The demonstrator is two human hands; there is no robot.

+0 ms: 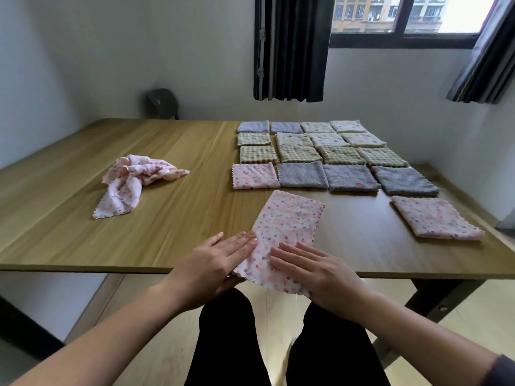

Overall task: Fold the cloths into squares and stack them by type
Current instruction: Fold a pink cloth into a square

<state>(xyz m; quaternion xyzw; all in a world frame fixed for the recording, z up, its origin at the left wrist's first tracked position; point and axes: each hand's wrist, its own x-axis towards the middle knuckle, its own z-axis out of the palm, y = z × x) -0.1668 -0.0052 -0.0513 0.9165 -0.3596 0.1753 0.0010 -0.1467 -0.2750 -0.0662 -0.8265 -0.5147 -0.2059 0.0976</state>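
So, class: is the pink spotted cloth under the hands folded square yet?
Not yet: the pink spotted cloth lies as a long rectangle, not square.

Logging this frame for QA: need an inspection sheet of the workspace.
Surface: wooden table, wood-grain top.
Job's things: pink cloth folded into a strip, its near end overhanging the table edge; crumpled pink pile at left, unfolded; folded squares side by side in rows at far right; pink square apart at right.
Clutter: nothing seen.
Hands: left hand and right hand both flat, fingers straight, on the pink cloth's near end.
Cables: nothing seen.
Surroundings: dark chair behind the table; window; dark curtains; pale walls.
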